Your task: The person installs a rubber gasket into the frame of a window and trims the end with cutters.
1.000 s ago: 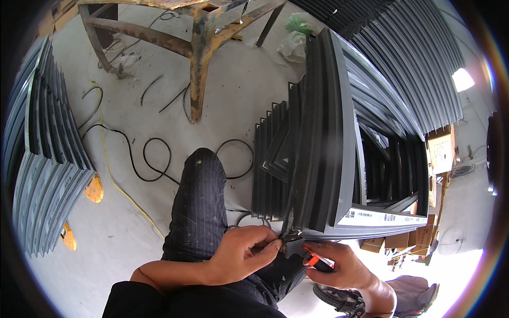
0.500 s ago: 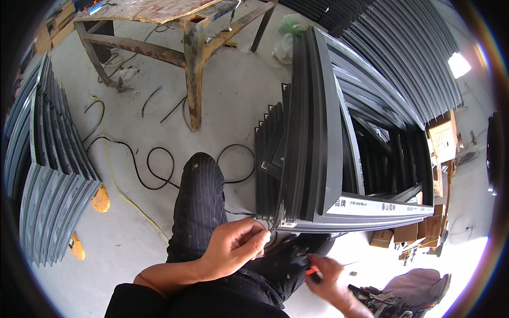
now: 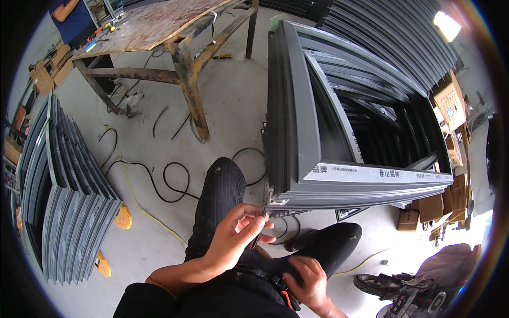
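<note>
My left hand point(image 3: 236, 236) is closed in a pinch at the near left corner of the stacked grey metal frames point(image 3: 305, 122). A small thin piece shows at its thumb and fingertip, too small to name. My right hand point(image 3: 308, 281) is over my lap near my waist, its thumb apart from its loosely bent fingers and nothing seen in them. Beside it, an orange-and-black handle point(image 3: 288, 300) lies against my dark clothing, its lower part hidden. White printed film strips point(image 3: 389, 174) run along the top frame.
A rusty-legged work table point(image 3: 159, 26) with tools stands ahead, a person point(image 3: 71, 24) behind it. More stacked frames point(image 3: 79, 228) lean at left on yellow supports point(image 3: 123, 216). Black cable point(image 3: 143, 175) loops over the floor. Cardboard boxes point(image 3: 430, 208) and a wheeled vehicle point(image 3: 424, 291) are at right.
My right hand has drawn in toward my waist and let go of the orange-and-black tool. My left hand keeps its pinch by the frame corner. The view has shifted, showing more of the table.
</note>
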Demonstrator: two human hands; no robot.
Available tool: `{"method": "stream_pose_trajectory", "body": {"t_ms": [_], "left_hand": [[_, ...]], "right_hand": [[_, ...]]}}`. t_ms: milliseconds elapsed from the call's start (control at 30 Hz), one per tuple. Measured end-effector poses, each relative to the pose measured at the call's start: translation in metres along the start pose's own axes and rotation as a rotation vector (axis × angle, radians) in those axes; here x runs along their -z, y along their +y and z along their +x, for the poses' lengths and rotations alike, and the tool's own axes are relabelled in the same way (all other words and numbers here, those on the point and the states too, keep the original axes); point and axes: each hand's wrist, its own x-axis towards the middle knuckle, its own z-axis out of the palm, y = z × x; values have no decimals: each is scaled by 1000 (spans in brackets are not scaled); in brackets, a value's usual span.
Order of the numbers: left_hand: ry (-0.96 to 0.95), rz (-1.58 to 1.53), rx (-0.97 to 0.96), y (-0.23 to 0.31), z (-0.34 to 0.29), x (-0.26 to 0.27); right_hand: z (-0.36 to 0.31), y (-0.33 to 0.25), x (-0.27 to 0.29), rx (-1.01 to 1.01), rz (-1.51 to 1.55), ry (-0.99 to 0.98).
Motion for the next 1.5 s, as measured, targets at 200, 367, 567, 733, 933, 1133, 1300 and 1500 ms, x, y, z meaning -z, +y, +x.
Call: {"method": "stream_pose_trajectory", "body": {"t_ms": [200, 367, 567, 733, 933, 1133, 1300, 1500], "left_hand": [[-9, 29, -62, -1, -1, -8], [56, 318, -262, 15, 21, 10], [-50, 204, 2, 32, 56, 13], [-29, 234, -34, 27, 63, 14], [-25, 246, -113, 24, 65, 11], [-134, 339, 11, 30, 60, 21], [-152, 308, 58, 34, 59, 19], [-206, 223, 124, 45, 64, 22]], "right_hand": [[58, -28, -60, -127, 678, 91], [47, -37, -70, -320, 1065, 492], [44, -33, -37, -259, 768, 190], [54, -44, -20, -154, 771, 43], [55, -46, -20, -128, 973, 16], [52, -41, -17, -318, 1027, -91], [51, -43, -11, -347, 1133, -126], [63, -47, -17, -385, 1651, -352]]}}
